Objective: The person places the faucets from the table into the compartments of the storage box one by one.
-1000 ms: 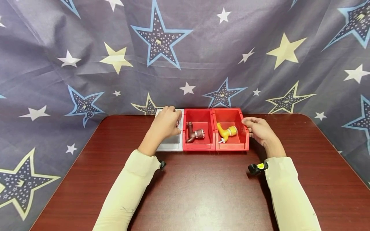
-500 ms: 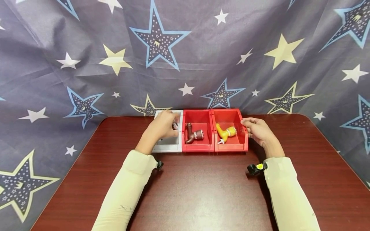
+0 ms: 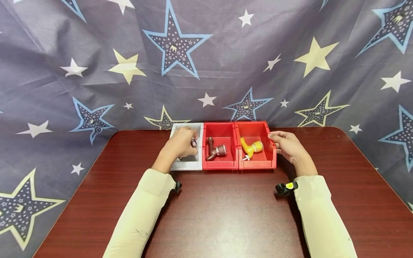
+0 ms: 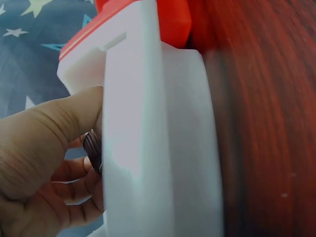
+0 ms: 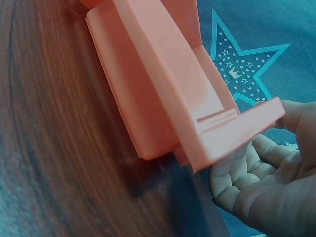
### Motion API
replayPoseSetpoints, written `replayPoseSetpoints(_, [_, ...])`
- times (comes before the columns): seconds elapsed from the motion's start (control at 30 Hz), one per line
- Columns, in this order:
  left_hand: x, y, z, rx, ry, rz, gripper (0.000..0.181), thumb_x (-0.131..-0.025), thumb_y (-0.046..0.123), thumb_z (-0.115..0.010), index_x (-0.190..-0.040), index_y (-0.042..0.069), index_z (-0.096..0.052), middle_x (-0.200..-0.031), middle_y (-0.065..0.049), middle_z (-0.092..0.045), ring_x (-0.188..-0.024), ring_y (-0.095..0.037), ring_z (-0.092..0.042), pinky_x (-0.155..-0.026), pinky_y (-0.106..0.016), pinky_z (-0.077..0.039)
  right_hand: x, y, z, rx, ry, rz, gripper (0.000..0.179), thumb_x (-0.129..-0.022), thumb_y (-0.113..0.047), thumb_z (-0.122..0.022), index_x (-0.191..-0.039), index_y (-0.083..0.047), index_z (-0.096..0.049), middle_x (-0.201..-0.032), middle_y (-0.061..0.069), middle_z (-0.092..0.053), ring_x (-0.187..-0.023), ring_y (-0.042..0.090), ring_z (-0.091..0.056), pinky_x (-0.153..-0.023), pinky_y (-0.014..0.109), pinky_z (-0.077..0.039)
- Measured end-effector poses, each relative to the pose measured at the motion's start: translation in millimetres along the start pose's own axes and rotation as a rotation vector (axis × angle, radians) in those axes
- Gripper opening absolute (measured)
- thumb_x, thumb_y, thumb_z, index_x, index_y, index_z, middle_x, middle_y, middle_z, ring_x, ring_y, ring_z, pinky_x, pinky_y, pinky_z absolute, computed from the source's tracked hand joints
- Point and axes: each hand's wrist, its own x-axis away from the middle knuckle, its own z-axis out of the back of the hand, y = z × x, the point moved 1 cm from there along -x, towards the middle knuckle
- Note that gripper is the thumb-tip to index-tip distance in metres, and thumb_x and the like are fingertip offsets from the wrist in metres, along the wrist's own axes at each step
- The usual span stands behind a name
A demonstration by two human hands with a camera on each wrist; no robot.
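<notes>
My left hand (image 3: 180, 143) reaches into the white bin (image 3: 188, 165) and grips a tap by its dark ridged knob (image 3: 193, 143). In the left wrist view the knob (image 4: 93, 148) shows between thumb and fingers, while the bin's front wall (image 4: 136, 123) hides the rest. At the far right, my right hand (image 3: 287, 145) pinches the side rim of a red bin (image 3: 258, 164). A yellow tap (image 3: 252, 147) lies inside that bin. The middle red bin (image 3: 221, 164) contains a brown tap (image 3: 216, 148).
The three bins stand side by side at the back of a reddish wooden table (image 3: 222, 204). Behind them hangs a grey cloth with stars (image 3: 206, 100). A small black device (image 3: 285, 188) is strapped at the right wrist, another (image 3: 176, 186) at the left.
My left hand has lowered slightly and shifted left within the white bin, and the dark knob has come into clearer view. The right hand stays on the red bin's rim.
</notes>
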Motion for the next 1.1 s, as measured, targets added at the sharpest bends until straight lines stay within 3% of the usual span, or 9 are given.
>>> replayPoseSetpoints(0.17, [-0.5,-2.0,-8.8,0.008,-0.043,0.045,0.034,-0.062,0.019,-0.083,-0.091,0.009,-0.069,-0.085,-0.007,-0.062,-0.084,-0.028,-0.060,-0.075,-0.041,-0.052,0.5,0,-1,-0.007,0.005,0.005,0.050,-0.105,-0.022,-0.059,-0.142,0.008,-0.046,-0.100,-0.003,-0.070,-0.085,0.012,-0.067,-0.079,0.027,-0.059])
replayPoseSetpoints(0.43, [-2.9,-1.1,-17.3,-0.011,-0.057,0.018,0.034,-0.060,0.017,-0.086,-0.086,0.010,-0.065,-0.082,-0.007,-0.059,-0.083,-0.029,-0.059,-0.072,-0.042,-0.051,0.9,0,-1,-0.019,0.006,0.004,0.048,-0.104,-0.021,-0.059,-0.140,0.008,-0.047,-0.098,-0.003,-0.068,-0.082,0.010,-0.065,-0.077,0.026,-0.059])
replayPoseSetpoints(0.77, [-4.7,0.9,-22.5,-0.030,-0.098,0.075,0.051,-0.066,0.022,-0.089,-0.108,0.005,-0.065,-0.107,-0.018,-0.062,-0.101,-0.039,-0.063,-0.083,-0.051,-0.056,1.2,-2,-1,-0.033,0.000,0.005,0.047,-0.104,-0.020,-0.059,-0.139,0.008,-0.047,-0.095,-0.005,-0.068,-0.080,0.009,-0.065,-0.075,0.025,-0.059])
replayPoseSetpoints(1.1, [-5.8,1.3,-26.9,-0.051,-0.161,0.127,0.056,-0.071,0.020,-0.089,-0.118,0.005,-0.064,-0.118,-0.017,-0.060,-0.111,-0.039,-0.060,-0.083,-0.058,-0.055,1.5,-1,1,-0.009,0.000,-0.003,0.051,-0.105,-0.023,-0.058,-0.143,0.007,-0.046,-0.102,-0.003,-0.068,-0.085,0.012,-0.066,-0.079,0.026,-0.059])
